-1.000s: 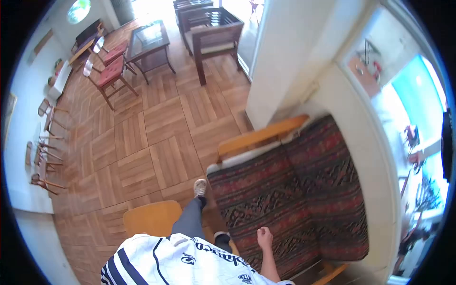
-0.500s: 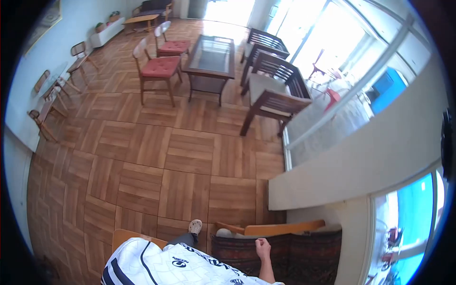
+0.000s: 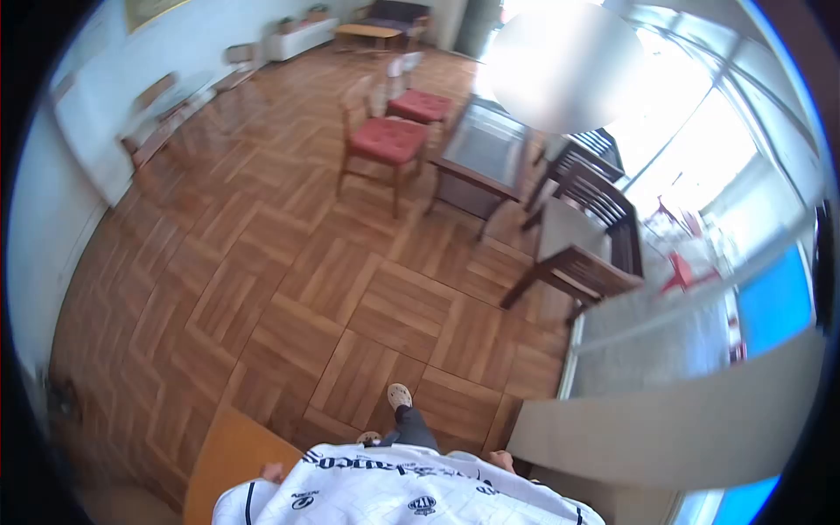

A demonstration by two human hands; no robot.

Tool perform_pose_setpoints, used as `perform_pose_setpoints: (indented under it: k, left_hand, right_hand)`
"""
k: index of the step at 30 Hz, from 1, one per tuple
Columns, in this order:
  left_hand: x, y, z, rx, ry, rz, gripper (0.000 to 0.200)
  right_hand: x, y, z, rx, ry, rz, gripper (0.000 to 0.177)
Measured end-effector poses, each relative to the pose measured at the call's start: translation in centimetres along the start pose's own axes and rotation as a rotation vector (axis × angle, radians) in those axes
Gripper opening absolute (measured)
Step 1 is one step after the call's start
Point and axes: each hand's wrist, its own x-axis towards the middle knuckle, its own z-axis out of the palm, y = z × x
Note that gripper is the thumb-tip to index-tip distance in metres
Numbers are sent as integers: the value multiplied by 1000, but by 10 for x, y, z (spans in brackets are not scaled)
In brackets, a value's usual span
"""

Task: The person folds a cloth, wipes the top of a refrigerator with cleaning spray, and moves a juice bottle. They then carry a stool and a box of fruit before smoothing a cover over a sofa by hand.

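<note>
My left hand [image 3: 273,473] shows only in small part beside the white printed shirt [image 3: 376,481], low in the view. It overlaps the edge of a light wooden tabletop [image 3: 229,451]. On the other side of the shirt, the top of my right hand [image 3: 501,459] peeks out near the end of a pale low wall [image 3: 647,442]. The fingers of both hands are mostly hidden or blurred. Below them, one light shoe [image 3: 399,395] is forward on the parquet floor [image 3: 394,311], and a second shoe [image 3: 369,437] is partly covered by the shirt.
Ahead stand red-cushioned chairs [image 3: 389,140], a dark glass-topped coffee table [image 3: 481,149] and slatted armchairs [image 3: 586,227]. Small chairs [image 3: 149,144] line the left wall. A low table [image 3: 367,31] and dark sofa [image 3: 395,17] are far back. Glass panels [image 3: 744,114] run along the right.
The view has swung rightward across the body, and the furniture appears shifted right and lower. My right hand has drawn back against the shirt, my left hand has appeared, and the patterned seat has left view.
</note>
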Motion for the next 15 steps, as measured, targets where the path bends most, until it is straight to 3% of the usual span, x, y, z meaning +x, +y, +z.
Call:
perform_pose_setpoints:
  k: [5, 9, 13, 15]
  left_hand:
    - [-55, -6, 68, -292, 71, -115, 34]
    - [-112, -6, 168, -467, 229, -270, 29]
    - [-156, 24, 261, -609, 420, -674, 24]
    - [-157, 50, 281, -905, 389, -875, 20]
  right_hand:
    - [89, -131, -50, -178, -94, -206, 24]
    - [153, -301, -82, -326, -117, -468, 25]
    - [164, -495, -42, -511, -166, -718, 25]
    - [133, -581, 8, -610, -175, -812, 26]
